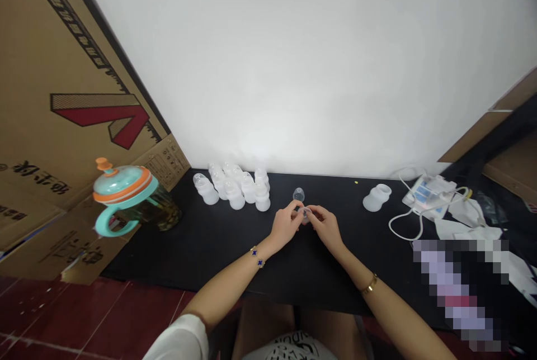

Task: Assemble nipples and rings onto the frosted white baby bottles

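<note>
My left hand [287, 222] and my right hand [326, 228] meet over the black table. Both have their fingers pinched on a small clear and whitish baby bottle part [306, 212], mostly hidden by the fingertips; its exact kind is unclear. Just beyond my fingers stands a clear domed bottle cap [298, 194]. To the left is a cluster of several small white baby bottles [235, 195] with clear caps, most of them upright. An uncapped white bottle [376, 198] with an open mouth sits off to the right, apart from my hands.
A large lidded jug [126, 195] with a turquoise handle stands at the left, before cardboard boxes [54, 125]. White cables [405, 231], a white box [428, 195] and crumpled paper [467, 220] lie on the black table [210, 254] at the right. A white wall [293, 69] rises behind.
</note>
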Available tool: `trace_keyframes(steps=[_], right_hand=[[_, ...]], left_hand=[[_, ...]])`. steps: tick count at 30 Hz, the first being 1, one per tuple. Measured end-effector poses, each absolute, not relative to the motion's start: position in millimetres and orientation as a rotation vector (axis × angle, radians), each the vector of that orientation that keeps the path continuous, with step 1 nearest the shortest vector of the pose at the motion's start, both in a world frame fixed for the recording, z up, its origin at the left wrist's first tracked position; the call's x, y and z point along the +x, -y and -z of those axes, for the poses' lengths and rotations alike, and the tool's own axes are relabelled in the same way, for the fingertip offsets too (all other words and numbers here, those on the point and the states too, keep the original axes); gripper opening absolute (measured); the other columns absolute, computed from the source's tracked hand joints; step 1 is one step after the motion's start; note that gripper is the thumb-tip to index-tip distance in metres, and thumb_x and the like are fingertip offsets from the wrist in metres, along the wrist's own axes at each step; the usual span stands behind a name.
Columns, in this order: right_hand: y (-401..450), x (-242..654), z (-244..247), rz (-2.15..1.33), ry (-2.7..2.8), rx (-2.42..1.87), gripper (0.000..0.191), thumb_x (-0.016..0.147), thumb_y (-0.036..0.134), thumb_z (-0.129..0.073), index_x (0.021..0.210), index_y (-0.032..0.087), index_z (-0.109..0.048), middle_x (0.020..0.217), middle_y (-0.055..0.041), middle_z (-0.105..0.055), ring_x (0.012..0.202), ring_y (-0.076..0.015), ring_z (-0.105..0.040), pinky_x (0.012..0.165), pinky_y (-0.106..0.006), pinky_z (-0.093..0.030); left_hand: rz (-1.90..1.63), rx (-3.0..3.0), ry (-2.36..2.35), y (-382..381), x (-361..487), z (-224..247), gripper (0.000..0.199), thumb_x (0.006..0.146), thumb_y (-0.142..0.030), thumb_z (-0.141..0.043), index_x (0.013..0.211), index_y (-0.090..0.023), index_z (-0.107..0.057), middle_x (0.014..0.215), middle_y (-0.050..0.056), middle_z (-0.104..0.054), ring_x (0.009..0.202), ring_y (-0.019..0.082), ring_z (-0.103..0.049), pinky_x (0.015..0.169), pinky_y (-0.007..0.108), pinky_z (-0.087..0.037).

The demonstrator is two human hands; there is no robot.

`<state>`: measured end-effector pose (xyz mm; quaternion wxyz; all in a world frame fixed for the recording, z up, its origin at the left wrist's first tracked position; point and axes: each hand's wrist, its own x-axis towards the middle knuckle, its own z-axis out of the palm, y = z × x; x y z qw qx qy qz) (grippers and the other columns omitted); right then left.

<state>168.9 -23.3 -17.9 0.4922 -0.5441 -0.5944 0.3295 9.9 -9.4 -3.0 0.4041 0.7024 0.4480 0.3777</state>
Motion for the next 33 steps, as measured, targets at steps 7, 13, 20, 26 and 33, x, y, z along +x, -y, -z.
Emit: trace_keyframes(steps=[7,13,20,26,33], right_hand=[[21.3,170.0,18.4,-0.852,1.408,-1.317,0.029,0.082,0.041,-0.061,0.090,0.018,-0.077,0.074,-0.0055,-0.072,0.058,-0.0184,-0.062,0.049,-0.026,-0.046],[20.6,170.7,17.8,-0.914,1.376,-1.302,0.029,0.081,0.042,-0.063,0.089,0.017,-0.077,0.072,-0.0057,-0.072,0.056,-0.0180,-0.062,0.048,-0.026,-0.045],[19.9,171.4,15.9,-0.971,1.371,-1.276,0.029,0.080,0.042,-0.064,0.087,0.017,-0.077,0.067,-0.0039,-0.069,0.053,-0.0156,-0.056,0.046,-0.025,-0.042],[20.1,170.5,17.2,-0.967,1.357,-1.255,0.030,0.081,0.046,-0.067,0.087,0.017,-0.075,0.069,-0.0029,-0.066,0.049,-0.0123,-0.050,0.045,-0.025,-0.040],[21.2,165.9,19.6,-1.027,1.222,-1.193,0.036,0.079,0.052,-0.072,0.093,0.019,-0.067,0.073,-0.0005,-0.063,0.049,-0.0110,-0.049,0.042,-0.022,-0.039]], left_hand=[[-0.930,1.831,-1.177,9.2,10.3,5.1,0.024,0.096,-0.040,-0.048,0.105,-0.024,-0.062,0.067,-0.003,-0.072,0.050,0.013,-0.061,0.056,0.022,-0.045],[-0.922,1.847,-1.195,10.1,10.4,5.6,0.025,0.096,-0.042,-0.049,0.105,-0.023,-0.063,0.065,-0.003,-0.071,0.051,0.013,-0.062,0.056,0.021,-0.045],[-0.933,1.869,-1.213,10.0,10.9,0.6,0.021,0.095,-0.039,-0.051,0.100,-0.022,-0.063,0.061,-0.004,-0.069,0.048,0.013,-0.060,0.054,0.021,-0.042],[-0.953,1.850,-1.185,11.1,11.4,1.1,0.018,0.095,-0.039,-0.051,0.101,-0.023,-0.059,0.061,-0.004,-0.068,0.056,0.015,-0.066,0.057,0.022,-0.043],[-0.960,1.772,-1.153,12.4,12.1,1.9,0.025,0.096,-0.046,-0.049,0.105,-0.023,-0.056,0.068,-0.003,-0.070,0.051,0.014,-0.063,0.053,0.022,-0.044]])
